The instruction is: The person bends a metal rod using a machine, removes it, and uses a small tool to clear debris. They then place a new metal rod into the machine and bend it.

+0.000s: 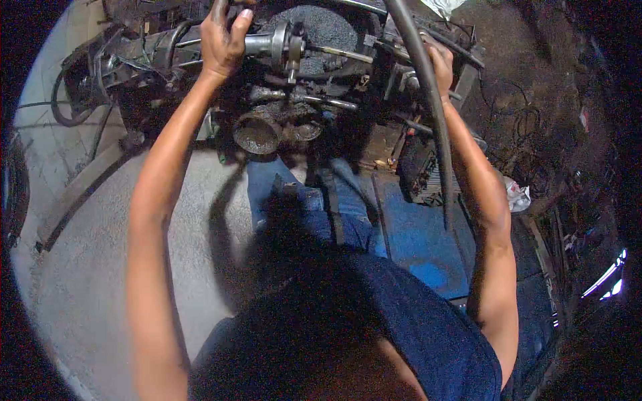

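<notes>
Two grips, can't tell what either holds: left hand's (223, 50) fingers curled by the metal cylinder (258, 45), right hand's (439, 65) mostly hidden near the dark curved bar (422, 65). Cylinder's between hands, nearer left. Probably heavy, rigid, greasy; grab round the barrel.

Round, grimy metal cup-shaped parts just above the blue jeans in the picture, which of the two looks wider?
The grimy metal cup-shaped part on the picture's left; its round mouth looks clearly wider than that of its right-hand neighbour.
</notes>
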Tool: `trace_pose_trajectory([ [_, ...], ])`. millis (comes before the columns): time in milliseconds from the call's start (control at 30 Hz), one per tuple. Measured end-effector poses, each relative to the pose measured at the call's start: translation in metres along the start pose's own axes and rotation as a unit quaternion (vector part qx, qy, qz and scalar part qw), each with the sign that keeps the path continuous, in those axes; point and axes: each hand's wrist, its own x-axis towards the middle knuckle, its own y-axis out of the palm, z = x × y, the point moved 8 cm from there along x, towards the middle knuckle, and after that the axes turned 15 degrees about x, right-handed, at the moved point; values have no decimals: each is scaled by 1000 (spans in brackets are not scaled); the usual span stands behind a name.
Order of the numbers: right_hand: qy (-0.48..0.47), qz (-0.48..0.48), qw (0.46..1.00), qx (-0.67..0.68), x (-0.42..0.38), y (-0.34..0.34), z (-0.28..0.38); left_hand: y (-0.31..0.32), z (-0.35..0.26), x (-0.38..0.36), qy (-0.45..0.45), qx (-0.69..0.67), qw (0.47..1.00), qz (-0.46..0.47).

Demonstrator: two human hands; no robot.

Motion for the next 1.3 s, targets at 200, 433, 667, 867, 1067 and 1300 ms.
trace_pose_trajectory([
  [200,70,48,994,70,6,-1,-30,-3,6,1,30,19,999,-10],
  [433,-142,53,987,-54,1,1,0,10,5,0,13,24,987,160],
  [667,9,26,997,68,2,3,-3,16,1,-2,129,51,988,71],
  [867,95,29,982,161,13,9,-7,13,7,2,140,64,985,76],
  [1067,73,45,989,119,17,10,3,12,0,3,150,53,984,79],
  [1300,144,39,973,179,10,11,-14,17,-1,-1,95,9,991,89],
])
